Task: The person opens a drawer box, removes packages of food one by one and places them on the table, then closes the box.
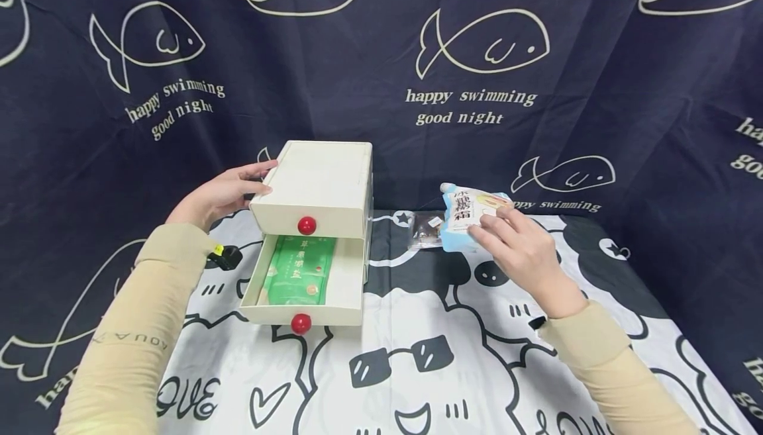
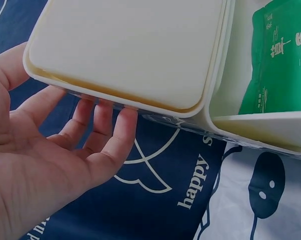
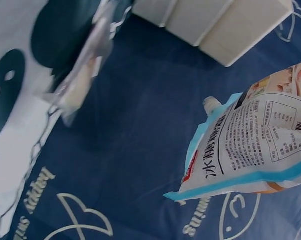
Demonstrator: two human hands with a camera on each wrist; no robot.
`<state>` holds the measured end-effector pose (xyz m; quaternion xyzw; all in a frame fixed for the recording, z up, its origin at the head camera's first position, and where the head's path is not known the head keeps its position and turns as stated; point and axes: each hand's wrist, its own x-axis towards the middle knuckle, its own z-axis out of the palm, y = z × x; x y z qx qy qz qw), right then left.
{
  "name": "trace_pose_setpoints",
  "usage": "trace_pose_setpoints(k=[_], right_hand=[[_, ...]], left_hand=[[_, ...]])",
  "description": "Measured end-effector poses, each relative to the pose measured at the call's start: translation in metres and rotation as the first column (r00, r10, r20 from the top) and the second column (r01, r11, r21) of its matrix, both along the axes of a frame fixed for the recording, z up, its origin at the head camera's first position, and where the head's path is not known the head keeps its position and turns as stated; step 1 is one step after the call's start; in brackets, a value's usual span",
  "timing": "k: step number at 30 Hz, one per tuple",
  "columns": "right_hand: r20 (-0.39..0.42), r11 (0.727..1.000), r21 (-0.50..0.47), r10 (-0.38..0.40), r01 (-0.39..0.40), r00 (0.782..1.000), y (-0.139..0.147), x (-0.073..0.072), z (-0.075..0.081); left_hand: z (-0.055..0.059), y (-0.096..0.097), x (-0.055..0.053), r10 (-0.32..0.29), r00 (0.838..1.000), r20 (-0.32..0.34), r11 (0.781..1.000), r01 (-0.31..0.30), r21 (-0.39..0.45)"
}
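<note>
Though crosswise, pouch (image 1: 467, 210), spout (image 1: 445, 187) leftward.

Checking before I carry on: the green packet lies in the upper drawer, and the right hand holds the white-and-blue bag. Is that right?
Not quite: the green packet lies in the lower drawer, which is pulled out, as the head view shows. The right hand does hold the white-and-blue bag.
</note>
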<state>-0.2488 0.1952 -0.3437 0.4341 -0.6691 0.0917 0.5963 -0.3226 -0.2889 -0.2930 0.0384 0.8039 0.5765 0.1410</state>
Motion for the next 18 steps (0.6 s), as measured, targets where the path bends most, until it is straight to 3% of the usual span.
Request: trace_pose_setpoints(k=[8, 18], right_hand=[[0.041, 0.995, 0.002, -0.096, 0.096, 0.995, 0.019, -0.014, -0.015], [0.060, 0.977, -0.037, -0.206, 0.208, 0.977, 0.040, -0.031, -0.027]], left_hand=[[0.001, 0.000, 0.001, -0.011, 1.000, 0.007, 1.000, 0.011, 0.012], [-0.003, -0.004, -0.004, -0.005, 1.000, -0.006, 1.000, 0.005, 0.018]])
